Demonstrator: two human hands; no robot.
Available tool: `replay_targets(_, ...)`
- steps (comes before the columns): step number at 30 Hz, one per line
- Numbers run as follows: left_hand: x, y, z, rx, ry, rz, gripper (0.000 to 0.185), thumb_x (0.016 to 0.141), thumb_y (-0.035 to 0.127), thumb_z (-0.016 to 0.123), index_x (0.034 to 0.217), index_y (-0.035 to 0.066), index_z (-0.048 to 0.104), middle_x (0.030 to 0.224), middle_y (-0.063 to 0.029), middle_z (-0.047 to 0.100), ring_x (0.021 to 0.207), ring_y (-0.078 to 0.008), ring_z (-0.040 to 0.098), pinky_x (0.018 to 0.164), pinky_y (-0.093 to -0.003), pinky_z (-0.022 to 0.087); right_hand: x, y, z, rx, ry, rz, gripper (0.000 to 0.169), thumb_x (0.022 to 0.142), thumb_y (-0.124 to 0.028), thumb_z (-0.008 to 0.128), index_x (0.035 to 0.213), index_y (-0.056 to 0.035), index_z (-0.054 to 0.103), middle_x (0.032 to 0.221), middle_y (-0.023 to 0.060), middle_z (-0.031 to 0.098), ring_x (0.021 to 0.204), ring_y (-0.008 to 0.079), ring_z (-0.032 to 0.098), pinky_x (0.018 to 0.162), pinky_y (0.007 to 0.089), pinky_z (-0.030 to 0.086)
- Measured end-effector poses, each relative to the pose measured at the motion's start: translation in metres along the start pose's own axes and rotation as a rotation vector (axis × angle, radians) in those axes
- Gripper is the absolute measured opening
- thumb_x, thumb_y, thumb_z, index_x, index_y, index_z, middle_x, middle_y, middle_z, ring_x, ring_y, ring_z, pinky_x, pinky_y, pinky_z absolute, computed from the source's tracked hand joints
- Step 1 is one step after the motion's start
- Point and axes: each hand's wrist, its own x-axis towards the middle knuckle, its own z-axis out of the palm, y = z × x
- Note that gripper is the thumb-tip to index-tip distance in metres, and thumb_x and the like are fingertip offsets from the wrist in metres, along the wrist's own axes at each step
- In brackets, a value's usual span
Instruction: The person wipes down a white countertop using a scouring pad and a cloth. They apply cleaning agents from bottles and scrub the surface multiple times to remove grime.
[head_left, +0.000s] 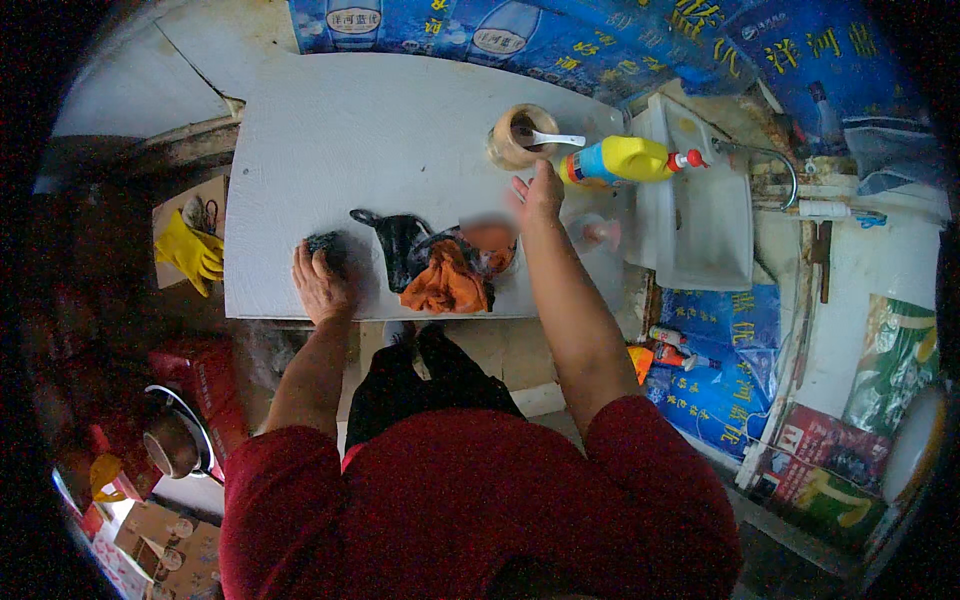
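Observation:
On the white tabletop (360, 127), my left hand (322, 283) presses down at the front left, its fingers over a dark, rough wad (324, 241), perhaps a scouring pad. My right hand (541, 193) is raised over the table's right side, thumb apart from the fingers, with nothing clearly seen in it. Just beyond it is a tan round pot (514, 154) with a white spoon (559, 139) across its mouth. A yellow bottle with a red cap (637, 159) is close by on the right. Between my hands, an orange cloth (448, 281) lies against a black, handled object (401, 244).
A pale basin (705, 247) with a curved metal tap (793, 180) adjoins the table's right end. Yellow rubber gloves (189, 249) lie on a board past the left edge. A pan (174, 446) is lower left. Blue printed sheeting (585, 41) covers the back wall.

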Motion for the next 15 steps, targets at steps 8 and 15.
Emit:
replay_targets(8,0.003,0.004,-0.003,-0.01,0.042,0.067,0.045,0.068,0.012,0.062,0.106,0.003,0.04,0.125,-0.0235,0.039,0.118,-0.0411,0.035,0.098,-0.0482,0.029,0.034,-0.011,0.016,-0.108,-0.194,-0.009,0.049,0.084,-0.032,0.048,0.128,-0.019,0.031,0.117,0.0104,0.044,0.083,0.0285,0.058,0.07,0.0448,0.05)
replay_targets(15,0.003,0.004,-0.002,0.02,0.0,0.022,0.046,0.066,0.014,0.062,0.104,0.002,0.041,0.125,-0.024,0.039,0.117,-0.0413,0.036,0.098,-0.0484,0.03,0.054,-0.011,0.027,-0.221,-0.106,-0.051,0.04,0.086,-0.024,0.045,0.123,-0.0126,0.035,0.104,0.0137,0.053,0.066,0.0252,0.061,0.058,0.0354,0.053)
